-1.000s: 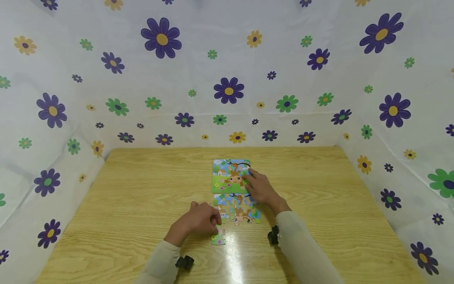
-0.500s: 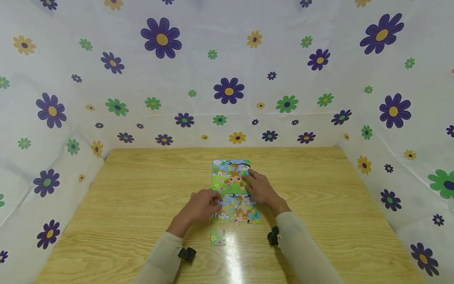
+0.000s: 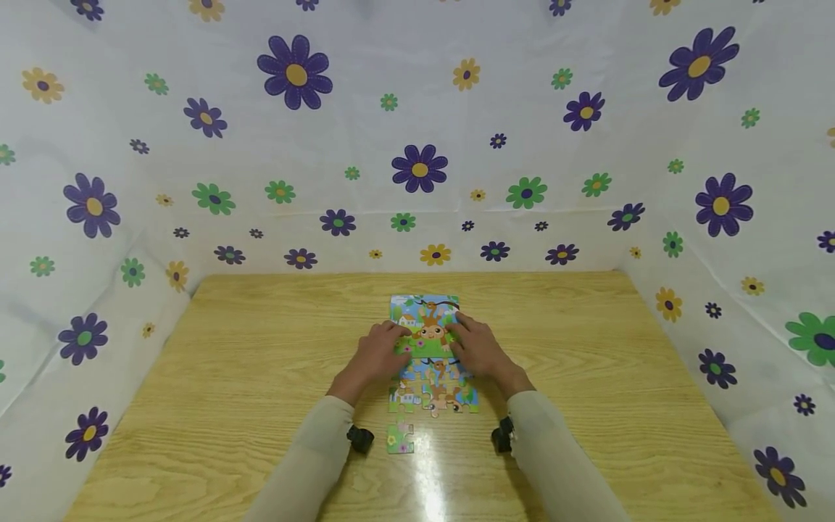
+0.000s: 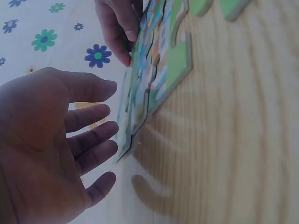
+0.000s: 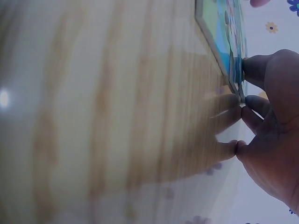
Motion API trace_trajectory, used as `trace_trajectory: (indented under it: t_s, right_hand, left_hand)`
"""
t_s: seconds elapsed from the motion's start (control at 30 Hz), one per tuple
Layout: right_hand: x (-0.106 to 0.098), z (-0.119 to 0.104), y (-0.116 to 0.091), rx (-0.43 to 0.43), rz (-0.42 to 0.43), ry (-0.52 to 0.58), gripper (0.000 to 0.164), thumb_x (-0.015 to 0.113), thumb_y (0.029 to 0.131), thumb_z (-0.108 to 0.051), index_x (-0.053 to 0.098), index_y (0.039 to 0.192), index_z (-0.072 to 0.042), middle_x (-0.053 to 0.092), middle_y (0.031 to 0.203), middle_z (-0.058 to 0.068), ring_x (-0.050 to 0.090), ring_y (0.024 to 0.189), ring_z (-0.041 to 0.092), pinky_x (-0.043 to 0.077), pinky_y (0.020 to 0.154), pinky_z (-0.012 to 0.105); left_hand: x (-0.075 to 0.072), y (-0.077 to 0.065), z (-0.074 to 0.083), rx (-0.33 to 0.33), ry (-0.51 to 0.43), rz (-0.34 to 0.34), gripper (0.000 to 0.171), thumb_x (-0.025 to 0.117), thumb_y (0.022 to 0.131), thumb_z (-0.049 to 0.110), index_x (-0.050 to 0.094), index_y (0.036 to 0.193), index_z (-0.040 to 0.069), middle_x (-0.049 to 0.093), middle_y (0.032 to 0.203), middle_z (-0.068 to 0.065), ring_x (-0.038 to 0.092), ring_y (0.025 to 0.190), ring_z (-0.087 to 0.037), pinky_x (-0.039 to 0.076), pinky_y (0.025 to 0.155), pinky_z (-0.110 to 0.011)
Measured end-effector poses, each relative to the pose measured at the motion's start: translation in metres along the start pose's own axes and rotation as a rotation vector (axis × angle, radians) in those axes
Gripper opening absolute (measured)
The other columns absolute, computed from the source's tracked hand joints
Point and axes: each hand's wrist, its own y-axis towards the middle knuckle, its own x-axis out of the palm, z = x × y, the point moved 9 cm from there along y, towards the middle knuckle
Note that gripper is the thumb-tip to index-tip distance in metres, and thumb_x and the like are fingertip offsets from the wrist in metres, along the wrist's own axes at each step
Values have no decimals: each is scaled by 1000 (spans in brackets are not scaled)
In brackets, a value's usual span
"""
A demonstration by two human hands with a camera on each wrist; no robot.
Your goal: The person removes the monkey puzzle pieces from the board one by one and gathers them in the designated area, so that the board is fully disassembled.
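Note:
A picture card [image 3: 424, 312] with a cartoon monkey lies on the wooden table. Directly below it is a partly joined jigsaw puzzle [image 3: 440, 388] of the same monkey picture, and a separate green corner piece [image 3: 401, 438] with flowers lies lower left. My left hand [image 3: 378, 354] is at the card's left side; in the left wrist view its fingers are spread and relaxed, with nothing between them, beside the card edge. My right hand [image 3: 479, 348] rests at the card's right side, its thumb [image 5: 257, 70] touching the edge and its other fingertips down on the table.
The wooden table [image 3: 261, 406] reaches back to a white flowered cloth [image 3: 365, 130], which also rises on both sides. A black camera mount sits at each wrist, the left one [image 3: 361, 439] close to the tabletop. Light glares off the table in front.
My left hand has moved up and away from the corner piece, past the puzzle's left side, to the picture card's left edge. The right hand has stayed in place.

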Motion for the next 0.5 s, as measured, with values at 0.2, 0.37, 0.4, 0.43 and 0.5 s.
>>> trace_trajectory:
  t_s: [0.2,0.37,0.4,0.43,0.5]
  right_hand:
    - [1,1,1,6,9,1,40,49,100,-18,49,138,-3,31,153,25,33,140,43,26,112,58]
    - [2,5,2,63,-4,35,44,50,100,-21,47,139,-2,30,155,21,31,142,41,24,115,55]
    - [2,6,2,73,-5,43,44,50,100,-21,47,139,-2,30,156,21,31,142,40,24,115,54]
    - [2,7,1,79,-4,51,44,51,100,-21,48,139,-1,30,156,20,31,142,40,24,116,54]
    - [2,7,1,77,3,55,43,53,99,-21,50,137,-1,31,155,21,33,141,40,25,115,54]
  left_hand:
    - [5,9,1,-13,32,-9,38,55,94,28,57,131,20,52,132,-5,45,123,-30,35,88,-55]
    - [6,14,3,-53,61,-12,37,55,95,33,58,131,22,51,131,-4,42,124,-28,35,90,-59]
    - [6,14,4,-62,61,-11,37,56,96,35,59,130,22,51,131,-5,42,124,-28,35,90,-59]
    - [7,15,4,-73,60,-9,36,56,96,36,60,129,21,51,131,-5,42,123,-28,35,90,-59]
    - [7,16,4,-91,65,-5,36,57,96,39,61,128,22,51,130,-6,41,123,-29,35,91,-60]
